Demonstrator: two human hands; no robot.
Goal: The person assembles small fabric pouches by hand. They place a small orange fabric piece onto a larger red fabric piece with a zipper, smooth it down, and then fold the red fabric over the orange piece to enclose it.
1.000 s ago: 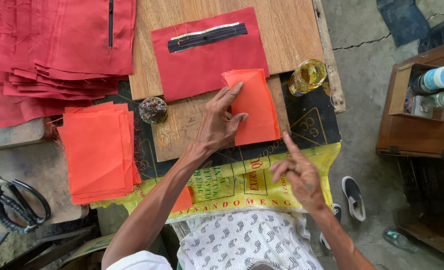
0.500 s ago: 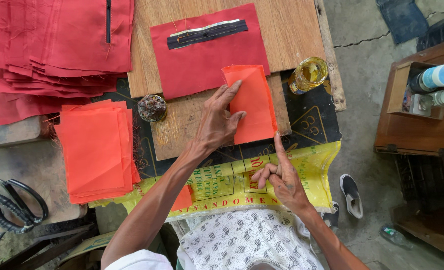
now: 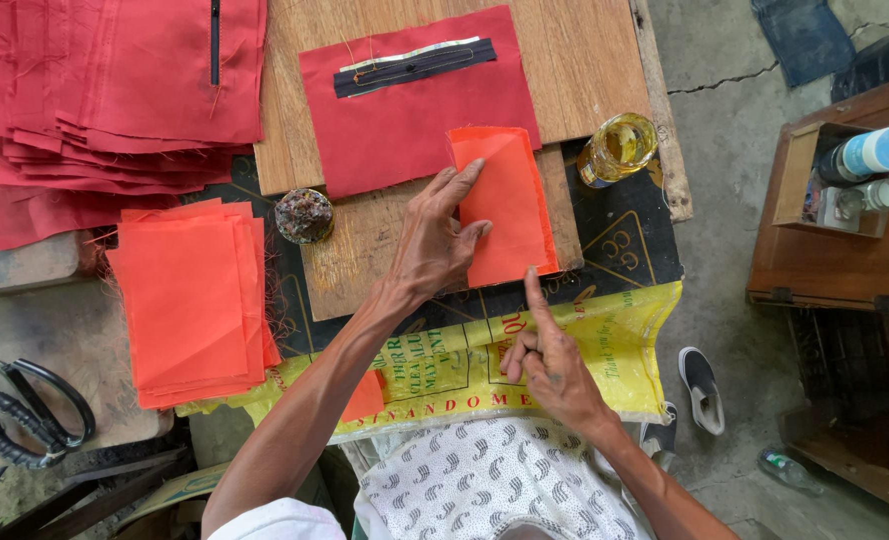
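Bright orange fabric piece [image 3: 505, 205] against a deep red panel [image 3: 415, 110] with black zip strip [image 3: 415, 68], on pale brown wooden worktop [image 3: 585, 70]. Orange stack [image 3: 190, 300] near left edge; yellow printed sack [image 3: 605, 350] along near edge; white garment [image 3: 475, 480] patterned with small dark marks; amber-yellow bottle [image 3: 620, 148].

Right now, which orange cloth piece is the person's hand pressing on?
The single orange piece on the wooden board, under the left hand. The other orange pieces sit stacked, untouched, further left.

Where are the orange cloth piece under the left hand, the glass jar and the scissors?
orange cloth piece [image 3: 510, 205]: head view, middle of its bare part.
glass jar [image 3: 620, 147]: head view, yellow-filled body.
scissors [image 3: 27, 412]: head view, black handle loop.
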